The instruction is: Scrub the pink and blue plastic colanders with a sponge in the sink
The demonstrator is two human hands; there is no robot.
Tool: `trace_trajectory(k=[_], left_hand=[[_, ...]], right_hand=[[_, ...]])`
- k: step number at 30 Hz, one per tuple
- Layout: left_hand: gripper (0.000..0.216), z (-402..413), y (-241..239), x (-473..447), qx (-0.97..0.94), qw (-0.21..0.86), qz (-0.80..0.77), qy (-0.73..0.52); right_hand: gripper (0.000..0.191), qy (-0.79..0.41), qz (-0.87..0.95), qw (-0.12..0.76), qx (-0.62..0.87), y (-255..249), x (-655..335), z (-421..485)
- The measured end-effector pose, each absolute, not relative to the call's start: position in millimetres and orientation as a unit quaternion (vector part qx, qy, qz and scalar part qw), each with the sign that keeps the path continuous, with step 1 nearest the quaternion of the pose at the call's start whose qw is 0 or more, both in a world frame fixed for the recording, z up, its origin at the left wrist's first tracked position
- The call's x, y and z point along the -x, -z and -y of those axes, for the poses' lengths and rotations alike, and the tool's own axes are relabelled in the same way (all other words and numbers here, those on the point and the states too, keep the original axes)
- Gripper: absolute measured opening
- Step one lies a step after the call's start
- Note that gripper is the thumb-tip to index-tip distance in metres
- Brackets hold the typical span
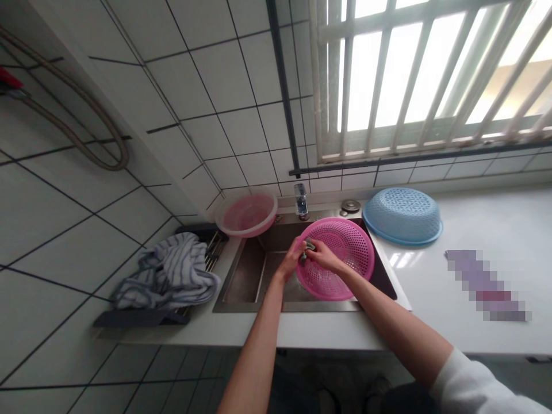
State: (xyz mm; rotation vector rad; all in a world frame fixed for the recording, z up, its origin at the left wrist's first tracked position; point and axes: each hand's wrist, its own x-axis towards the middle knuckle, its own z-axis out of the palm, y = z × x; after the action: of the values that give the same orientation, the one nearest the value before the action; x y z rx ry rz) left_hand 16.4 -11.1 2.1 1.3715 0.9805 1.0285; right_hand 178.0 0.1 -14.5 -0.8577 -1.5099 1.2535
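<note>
A pink plastic colander [360, 253] is held tilted over the steel sink [244, 270], its perforated inside facing up toward me. At its left rim my left hand [292, 259] is closed on the edge. Beside it, my right hand [324, 256] reaches across the colander's inside and presses a small grey-green cloth [309, 245] against the same rim. The cloth is bunched up, and parts of it are hidden by my fingers. Just behind the colander stands the faucet [301, 201].
A translucent pink basin [245, 215] rests at the sink's back left corner. An upside-down blue basket [403, 215] lies on the white counter [487, 224] at right, near a pixelated item [487, 287]. A striped towel [172, 273] is heaped on a dark rack [142, 318] at left.
</note>
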Motion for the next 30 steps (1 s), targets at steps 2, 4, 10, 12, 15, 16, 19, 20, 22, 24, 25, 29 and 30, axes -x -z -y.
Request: trace_trajectory(k=[2, 4, 10, 12, 15, 16, 19, 20, 22, 24, 25, 29, 30], left_hand=[[0.065, 12, -5, -18, -0.587, 0.557, -0.401, -0.43], [0.063, 13, -6, -20, -0.593, 0.559, -0.392, -0.427], [0.06, 16, -5, -16, -0.556, 0.589, -0.408, -0.421], [0.066, 17, -5, -13, -0.53, 0.613, -0.413, -0.415], [0.079, 18, -7, -11, -0.532, 0.603, -0.424, -0.417], [0.079, 17, -8, -11, -0.544, 0.588, -0.424, -0.422], [0.069, 13, -7, -13, -0.577, 0.551, -0.41, -0.442], [0.066, 11, -5, -14, -0.577, 0.555, -0.403, -0.443], [0.067, 9, -2, -16, -0.564, 0.576, -0.396, -0.439], [0.069, 9, 0, -16, -0.552, 0.584, -0.402, -0.439], [0.069, 9, 0, -16, -0.547, 0.581, -0.41, -0.441], [0.063, 10, -1, -13, -0.534, 0.559, -0.449, -0.447], [0.063, 10, -1, -13, -0.535, 0.558, -0.449, -0.448]], right_hand=[[0.024, -0.47, 0.571, 0.537, 0.405, 14, -183, -5], [0.024, -0.417, 0.52, 0.59, 0.456, 13, -192, -12], [0.016, -0.43, 0.644, 0.496, 0.393, 18, -188, -9], [0.018, -0.451, 0.688, 0.447, 0.352, 23, -179, -1], [0.02, -0.484, 0.716, 0.392, 0.315, 27, -172, 6], [0.019, -0.491, 0.713, 0.389, 0.314, 27, -172, 6], [0.015, -0.469, 0.657, 0.461, 0.368, 22, -177, -2], [0.015, -0.448, 0.625, 0.5, 0.398, 20, -180, -4], [0.016, -0.414, 0.574, 0.556, 0.436, 15, -184, -7], [0.016, -0.427, 0.582, 0.548, 0.424, 12, -182, -4], [0.015, -0.452, 0.608, 0.516, 0.399, 11, -180, -1], [0.011, -0.515, 0.684, 0.409, 0.315, 13, -172, 7], [0.012, -0.502, 0.673, 0.431, 0.331, 13, -173, 5]])
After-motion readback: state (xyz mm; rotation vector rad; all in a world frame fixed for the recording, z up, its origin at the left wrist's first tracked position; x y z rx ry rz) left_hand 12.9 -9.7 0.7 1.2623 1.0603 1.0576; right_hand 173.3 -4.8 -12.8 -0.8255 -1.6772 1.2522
